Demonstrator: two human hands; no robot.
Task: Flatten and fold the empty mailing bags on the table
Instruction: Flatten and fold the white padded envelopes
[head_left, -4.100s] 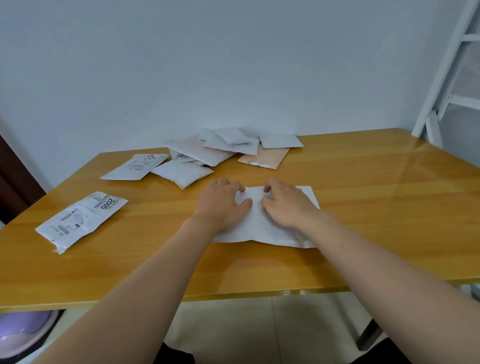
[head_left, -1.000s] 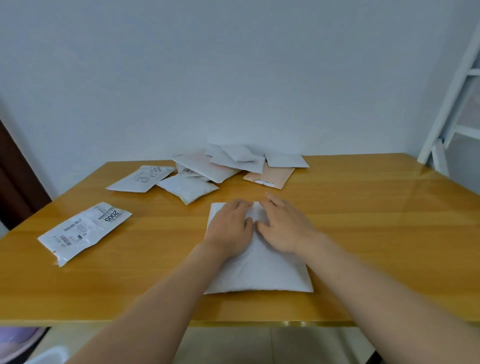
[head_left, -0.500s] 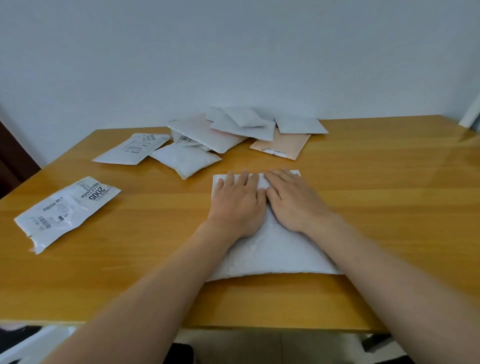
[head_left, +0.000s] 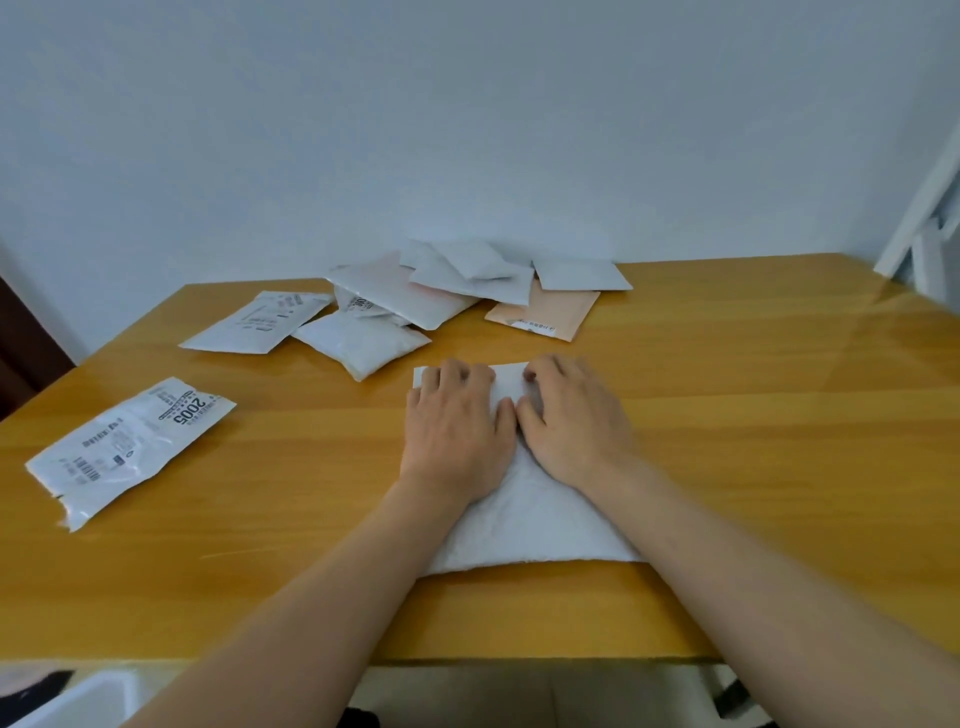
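Observation:
A white mailing bag (head_left: 524, 519) lies flat on the wooden table (head_left: 753, 467), its long side pointing away from me. My left hand (head_left: 454, 436) and my right hand (head_left: 574, 426) rest side by side on its far half. The fingers of both hands are curled, with the fingertips hooked at the bag's far edge. The near half of the bag shows wrinkles between my forearms.
A heap of white and pink mailing bags (head_left: 467, 283) lies at the back by the wall. A puffy white bag (head_left: 361, 343) and a labelled one (head_left: 257, 322) lie left of it. Another labelled bag (head_left: 130, 449) sits near the left edge. A white frame (head_left: 930, 228) stands far right.
The bag was turned from lying crosswise to lengthwise. My hands slid to its far end, and their fingers went from flat pressing to curled at the far edge.

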